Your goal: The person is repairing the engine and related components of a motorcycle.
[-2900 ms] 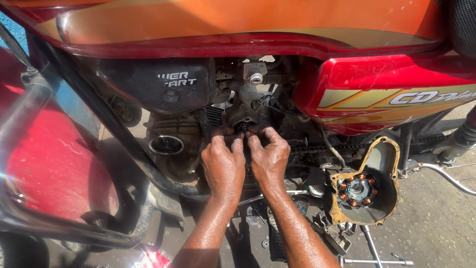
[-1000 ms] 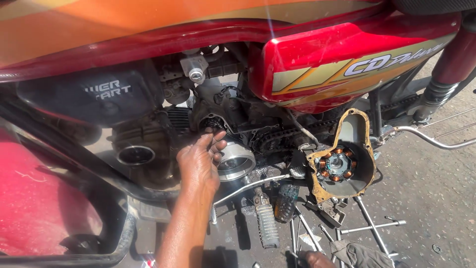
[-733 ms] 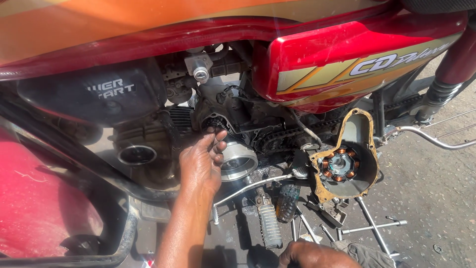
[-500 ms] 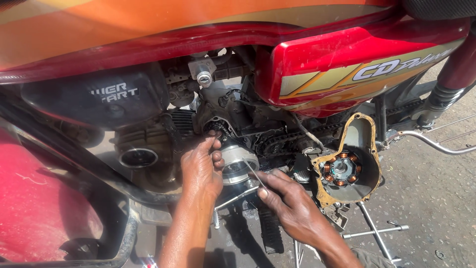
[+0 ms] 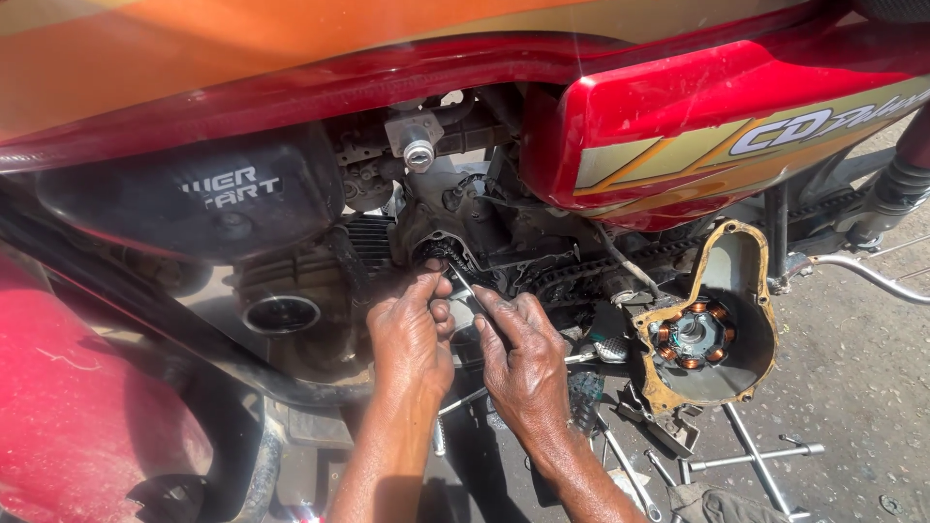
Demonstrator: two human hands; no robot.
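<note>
A: Where were the hands, measured from the red side panel [image 5: 678, 126]?

B: Both sat below and left of it, at the open engine side [image 5: 455, 232]. The left hand [image 5: 412, 334] had its fingers curled together, pressed on a round metal part that it mostly hid. The right hand [image 5: 523, 358] lay just beside it, fingers pinched on a thin metal tool [image 5: 463, 283] angled up toward the toothed sprocket [image 5: 436, 250].

A: And the removed pieces?

B: The stator cover [image 5: 702, 334], copper coils showing, hung below the panel's right half. The drive chain [image 5: 581, 271] ran just under the panel. A T-handle wrench [image 5: 756, 455] lay on the ground [image 5: 852, 378] beneath the cover.
</note>
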